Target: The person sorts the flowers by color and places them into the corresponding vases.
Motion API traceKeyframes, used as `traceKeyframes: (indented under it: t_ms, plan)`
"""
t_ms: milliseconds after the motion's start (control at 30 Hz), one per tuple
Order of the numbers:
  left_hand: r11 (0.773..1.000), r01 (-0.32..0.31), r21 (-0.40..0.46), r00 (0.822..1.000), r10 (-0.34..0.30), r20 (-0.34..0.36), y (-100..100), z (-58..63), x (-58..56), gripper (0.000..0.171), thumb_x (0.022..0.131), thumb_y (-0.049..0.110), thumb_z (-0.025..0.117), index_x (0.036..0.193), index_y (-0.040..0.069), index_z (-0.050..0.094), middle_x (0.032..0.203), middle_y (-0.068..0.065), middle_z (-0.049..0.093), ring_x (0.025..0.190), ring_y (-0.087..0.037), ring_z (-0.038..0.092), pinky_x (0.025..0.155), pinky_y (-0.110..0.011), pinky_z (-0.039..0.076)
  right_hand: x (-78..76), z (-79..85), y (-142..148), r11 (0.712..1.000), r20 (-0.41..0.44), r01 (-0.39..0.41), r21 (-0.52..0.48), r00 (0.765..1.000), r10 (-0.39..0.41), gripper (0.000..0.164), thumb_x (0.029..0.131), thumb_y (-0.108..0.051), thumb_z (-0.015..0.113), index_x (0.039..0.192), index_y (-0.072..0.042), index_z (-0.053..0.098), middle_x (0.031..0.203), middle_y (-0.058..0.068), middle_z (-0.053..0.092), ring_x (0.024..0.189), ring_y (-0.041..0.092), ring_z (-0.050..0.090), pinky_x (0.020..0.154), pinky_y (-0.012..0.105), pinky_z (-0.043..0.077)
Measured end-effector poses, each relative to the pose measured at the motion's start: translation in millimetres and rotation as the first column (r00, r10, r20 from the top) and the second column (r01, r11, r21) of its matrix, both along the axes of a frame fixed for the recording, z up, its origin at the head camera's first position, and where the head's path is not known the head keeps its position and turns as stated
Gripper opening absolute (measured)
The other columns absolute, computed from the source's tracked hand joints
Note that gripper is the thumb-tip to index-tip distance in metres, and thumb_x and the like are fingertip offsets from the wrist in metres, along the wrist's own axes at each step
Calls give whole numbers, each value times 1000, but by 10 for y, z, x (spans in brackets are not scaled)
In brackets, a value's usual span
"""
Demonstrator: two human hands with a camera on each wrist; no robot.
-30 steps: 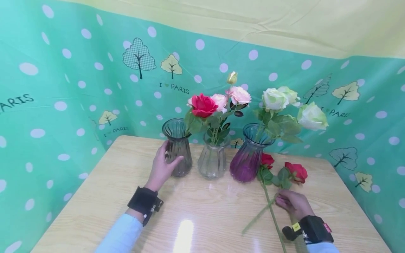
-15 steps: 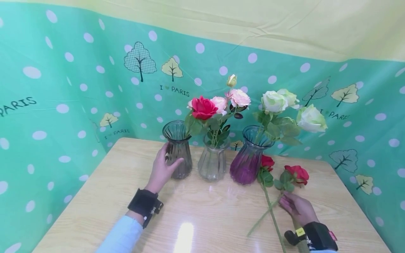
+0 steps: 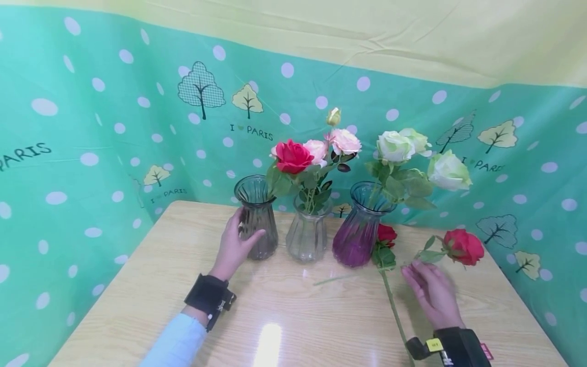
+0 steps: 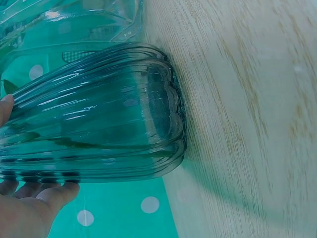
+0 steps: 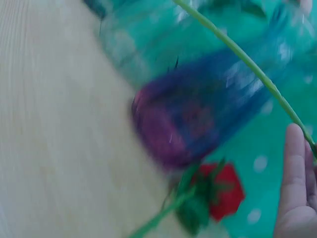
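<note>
My left hand (image 3: 234,245) wraps around the grey-green vase (image 3: 257,216) at the left end of the row, thumb on the near side and fingers curled behind the ribbed glass, with its base flat on the wooden table (image 3: 137,285). The wrist view shows smooth, glossy ribs, so I judge it slick and breakable; low on the belly is the steadier place to hold.

My right hand (image 3: 431,293) pinches the thin green stem of a red rose (image 3: 463,246) just below the leaves. The bloom sits raised out to the right of the purple vase (image 3: 359,229), and the long stem trails left across the tabletop. It looks like an artificial flower: light, with a springy stem that will swing if held far from the head. A pinch nearer the middle of the stem would likely balance it better.

A second red rose (image 3: 386,234) lies on the table just beside the purple vase, its stem (image 3: 394,311) running toward me. The clear vase (image 3: 308,234) in the middle holds red and pink roses; the purple one holds pale green-white ones.
</note>
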State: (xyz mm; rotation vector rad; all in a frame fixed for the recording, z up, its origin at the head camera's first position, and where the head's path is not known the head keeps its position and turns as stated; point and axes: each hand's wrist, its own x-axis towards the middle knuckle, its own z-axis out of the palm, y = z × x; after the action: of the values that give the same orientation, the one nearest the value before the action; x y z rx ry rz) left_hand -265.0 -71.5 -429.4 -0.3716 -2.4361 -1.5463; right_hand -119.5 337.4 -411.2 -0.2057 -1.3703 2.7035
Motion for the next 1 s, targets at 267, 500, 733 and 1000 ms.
traceKeyframes:
  t_ms: [267,500,733,1000]
  plan:
    - [1000,-3,-4,1000,3,4,3,-19,-9,86,83,33,70,147,4,20,146,-21,33,133,-34,36,109,-48,37,-29,375,-427,974,-183,181,-136,962,-204,13,92,6,49,90,0,60,84,10,71,82,21,71,80,29,57]
    - [1000,-1,-8,1000,1,19,-1,-9,-5,88,83,34,70,148,4,18,148,-21,30,134,-35,35,109,-48,36,-122,740,-822,923,-342,360,-133,858,-384,5,86,11,57,89,8,60,81,17,69,74,25,70,73,34,59]
    - [1000,-8,-9,1000,8,16,-11,2,-10,87,83,33,70,147,1,20,147,-22,32,133,-35,36,109,-48,37,-272,1012,-1149,921,-540,373,-113,755,-372,7,85,10,58,92,11,59,85,18,70,76,26,70,72,35,59]
    - [1000,0,-6,1000,0,5,-11,-21,-30,88,82,33,70,147,2,19,147,-22,32,133,-35,36,108,-48,37,-379,1106,-1416,933,-598,353,-72,733,-324,6,86,8,58,92,9,59,83,16,70,76,24,70,73,35,59]
